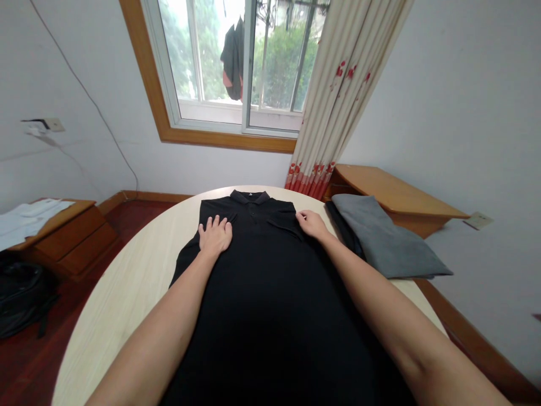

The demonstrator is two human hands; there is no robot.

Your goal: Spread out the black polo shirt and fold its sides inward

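A black polo shirt [257, 270] lies spread on the round pale table [139, 270], its collar at the far side. Both sleeves appear to be laid inward over the front. My left hand [215, 234] rests flat on the shirt near the left sleeve, fingers apart. At the opposite edge, below the shoulder, my right hand [311, 224] has its fingertips pinched together on the shirt's fabric. The near end of the shirt is dark and merges with the bottom of the view.
Folded grey cloth [384, 237] and a black folded garment [344, 228] lie at the table's right edge, beside a wooden desk [406, 189]. A window [245, 67] and curtain [333, 84] are beyond. On the left are a low wooden cabinet [80, 239] and black bag [25, 293].
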